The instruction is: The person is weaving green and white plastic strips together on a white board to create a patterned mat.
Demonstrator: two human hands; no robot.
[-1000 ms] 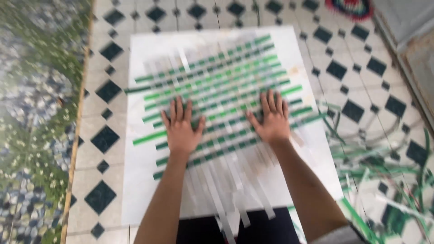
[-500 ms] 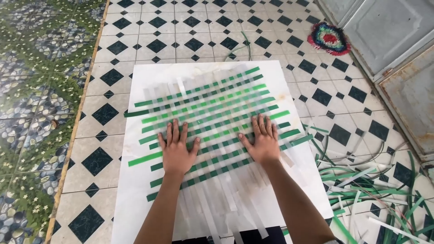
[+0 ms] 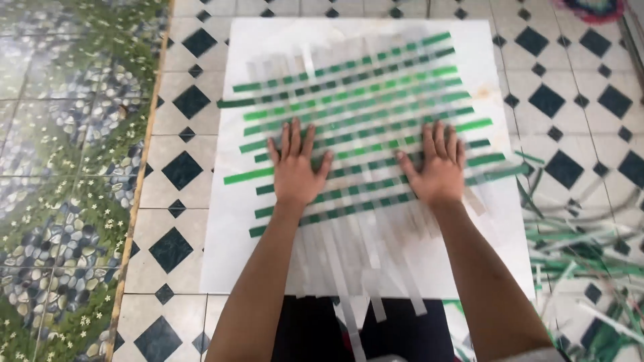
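The left hand [image 3: 295, 171] lay flat, palm down and fingers spread wide, gripping nothing, pressed on the lower left part of a woven mat of green and pale strips [image 3: 365, 127]. The right hand [image 3: 439, 171] lay the same way, open and splayed with nothing in its grasp, on the lower right part of the same weave, well apart from the left, with several crossings of the lattice showing between the two thumbs. Beyond the fingertips of both hands the green strips ran crosswise in slightly tilted rows, laced over and under the pale upright strips. Toward the wrists and under the forearms the pale strips hung loose [image 3: 365, 268], unwoven, and trailed past the near edge of the sheet. Beneath the weave and both hands lay a white rectangular board [image 3: 483, 53], reaching out on every side of the hands. Outward from the right hand, off the board's edge, a loose heap of green and pale strips [image 3: 583, 248] lay scattered on the floor. Under everything was a floor of white tiles with black diamonds [image 3: 178, 167], and far out from the left hand, past a thin border line, a floor area with a pebble-and-flower pattern [image 3: 60, 201]. Beyond the right hand, at the top corner, part of a coloured round mat [image 3: 594, 7] showed.
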